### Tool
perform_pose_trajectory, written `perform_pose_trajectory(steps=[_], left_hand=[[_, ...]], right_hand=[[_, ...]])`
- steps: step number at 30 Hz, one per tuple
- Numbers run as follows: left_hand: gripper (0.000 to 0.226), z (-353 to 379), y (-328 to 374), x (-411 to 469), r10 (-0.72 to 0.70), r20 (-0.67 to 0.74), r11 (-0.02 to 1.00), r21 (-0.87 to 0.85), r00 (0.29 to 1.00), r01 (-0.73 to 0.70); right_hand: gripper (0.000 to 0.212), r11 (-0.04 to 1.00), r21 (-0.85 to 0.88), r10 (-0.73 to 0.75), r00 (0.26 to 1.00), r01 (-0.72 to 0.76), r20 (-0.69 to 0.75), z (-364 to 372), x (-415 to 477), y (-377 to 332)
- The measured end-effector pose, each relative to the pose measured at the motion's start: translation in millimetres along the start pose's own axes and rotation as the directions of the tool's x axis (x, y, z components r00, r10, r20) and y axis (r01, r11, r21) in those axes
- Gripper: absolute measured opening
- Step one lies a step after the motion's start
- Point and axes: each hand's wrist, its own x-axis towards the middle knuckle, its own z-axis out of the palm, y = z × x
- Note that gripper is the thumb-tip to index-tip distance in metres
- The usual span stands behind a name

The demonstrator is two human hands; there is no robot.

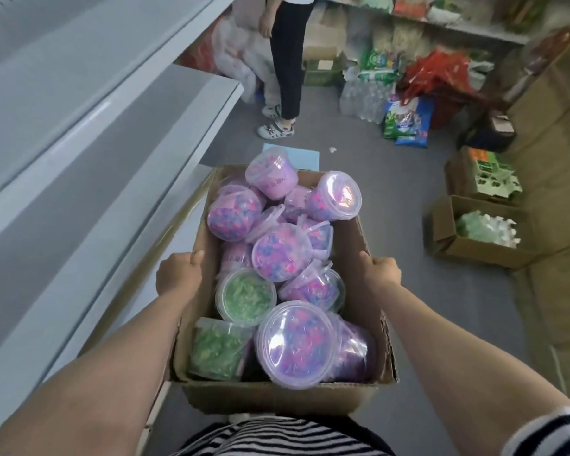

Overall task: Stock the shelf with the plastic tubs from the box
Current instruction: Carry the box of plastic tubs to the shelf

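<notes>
Now, both sides are committed: the left grip (178, 271) curls over the near-side rim of the brown cardboard box (277, 398); the right grip (380, 269) clamps the opposite rim. Between them lie the round clear-lidded plastic tubs (295, 343), purple-pink and green, heaped loosely. The pale grey metal shelf (79, 159) runs just outside the left grip. The danger, I'd say, is tilt; tip the box forward and the top tub (272, 174), perched beyond both grips at the far edge, could roll out.
</notes>
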Motion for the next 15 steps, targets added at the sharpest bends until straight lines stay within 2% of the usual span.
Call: perform_pose_trajectory(steps=[5, 11, 15], left_hand=[[0.046, 18.1, 55.0, 67.8, -0.024, 0.008, 1.000, -0.008, 1.000, 0.024], [0.048, 22.1, 133.3, 137.1, 0.006, -0.001, 0.997, 0.077, 1.000, -0.006], [0.046, 30.9, 170.3, 181.5, -0.012, -0.011, 0.999, 0.050, 1.000, 0.013]], right_hand=[[0.053, 1.000, 0.000, 0.015, 0.999, -0.015, 0.034, -1.9, 87.0, -44.8], [0.050, 1.000, 0.010, 0.023, 0.999, -0.023, 0.028, -19.6, 178.8, -103.5], [0.050, 0.999, 0.019, 0.033, 0.999, -0.033, 0.013, -22.8, 231.8, -133.8]])
